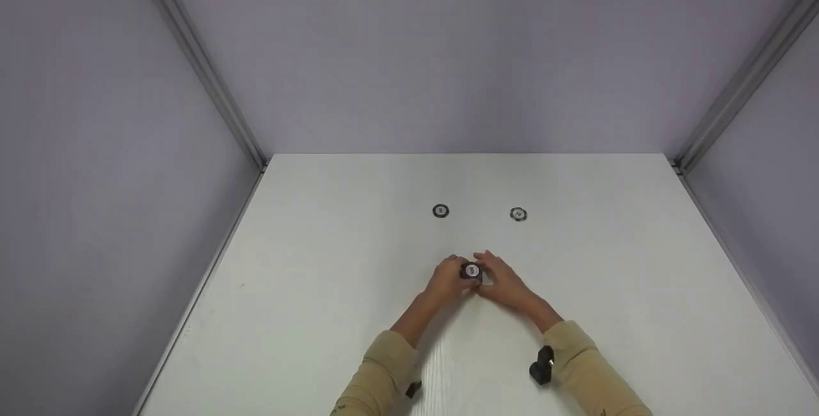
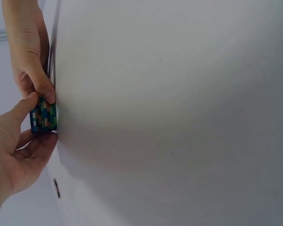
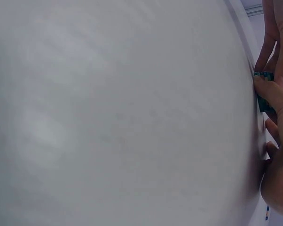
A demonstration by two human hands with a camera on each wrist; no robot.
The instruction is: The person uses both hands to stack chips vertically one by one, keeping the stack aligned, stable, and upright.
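- Head view: left hand and right hand meeting at mid-table, fingers curled from both sides round a small stack of chips. Farther back, two single chips lying flat, well apart.
- Left wrist view: stack of chips standing on the table, edges banded blue, green and orange; pinched between left hand thumb and fingers, right hand fingertips touching its other side.
- Right wrist view: right hand fingers curled over the stack, mostly hidden.
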